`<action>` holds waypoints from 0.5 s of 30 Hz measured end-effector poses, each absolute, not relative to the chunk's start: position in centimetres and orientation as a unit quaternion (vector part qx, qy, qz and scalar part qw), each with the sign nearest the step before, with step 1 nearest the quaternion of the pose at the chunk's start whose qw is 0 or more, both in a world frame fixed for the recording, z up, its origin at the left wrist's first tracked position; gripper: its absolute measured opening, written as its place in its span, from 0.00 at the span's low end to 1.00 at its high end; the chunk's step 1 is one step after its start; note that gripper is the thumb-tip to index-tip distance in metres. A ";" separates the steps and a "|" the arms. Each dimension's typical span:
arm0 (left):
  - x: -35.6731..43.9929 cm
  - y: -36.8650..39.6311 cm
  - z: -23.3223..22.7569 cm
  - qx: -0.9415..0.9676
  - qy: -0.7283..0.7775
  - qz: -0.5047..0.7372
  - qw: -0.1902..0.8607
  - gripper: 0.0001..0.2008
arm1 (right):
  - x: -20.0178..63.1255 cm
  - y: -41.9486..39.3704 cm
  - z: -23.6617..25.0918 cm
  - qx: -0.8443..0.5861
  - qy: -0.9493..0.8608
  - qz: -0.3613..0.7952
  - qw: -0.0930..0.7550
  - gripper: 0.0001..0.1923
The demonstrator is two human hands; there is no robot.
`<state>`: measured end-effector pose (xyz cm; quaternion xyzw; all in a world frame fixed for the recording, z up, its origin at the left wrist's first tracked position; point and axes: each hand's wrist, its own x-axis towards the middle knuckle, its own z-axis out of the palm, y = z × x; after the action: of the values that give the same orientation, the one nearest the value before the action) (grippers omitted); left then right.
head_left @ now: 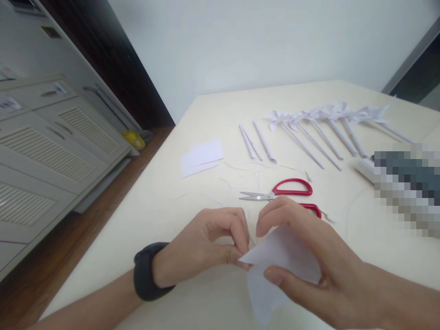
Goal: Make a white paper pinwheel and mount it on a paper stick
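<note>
Both my hands hold one folded piece of white paper (pixel 275 266) just above the cream table (pixel 165 206), near its front edge. My left hand (pixel 206 247), with a black band on the wrist, pinches the paper's left corner between thumb and fingers. My right hand (pixel 309 256) curls around the paper from the right, thumb underneath and fingers over the top. Red-handled scissors (pixel 282 192) lie shut on the table just beyond my fingers, blades pointing left.
A row of several white paper pinwheels on rolled sticks (pixel 326 123) lies at the back right. Three rolled paper sticks (pixel 256 140) and small white sheets (pixel 201 158) lie further left. Thin paper scraps are scattered around the scissors. A blurred patch (pixel 407 185) covers the right edge. Cabinets (pixel 51 137) stand left.
</note>
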<state>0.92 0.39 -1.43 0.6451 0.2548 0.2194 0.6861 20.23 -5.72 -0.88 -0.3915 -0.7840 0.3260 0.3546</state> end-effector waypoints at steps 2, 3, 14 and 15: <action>0.9 0.4 -1.4 0.639 0.273 0.234 0.680 0.06 | 20.3 -5.7 -1.0 -0.403 -0.783 0.281 0.381 0.17; 0.9 0.4 -1.3 0.635 0.281 0.245 0.677 0.06 | 20.3 -5.6 -1.0 -0.410 -0.782 0.254 0.394 0.18; 1.1 0.3 -1.1 0.591 0.266 0.223 0.728 0.03 | 21.2 -4.8 -0.4 -0.452 -0.772 0.181 0.408 0.09; 1.1 0.3 -1.2 0.588 0.272 0.224 0.729 0.03 | 21.1 -4.9 -0.4 -0.443 -0.781 0.172 0.406 0.09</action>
<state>1.09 0.31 -1.20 0.5877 0.2717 0.2236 0.7286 21.14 -4.91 -0.43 -0.4426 -0.7807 0.1716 0.4064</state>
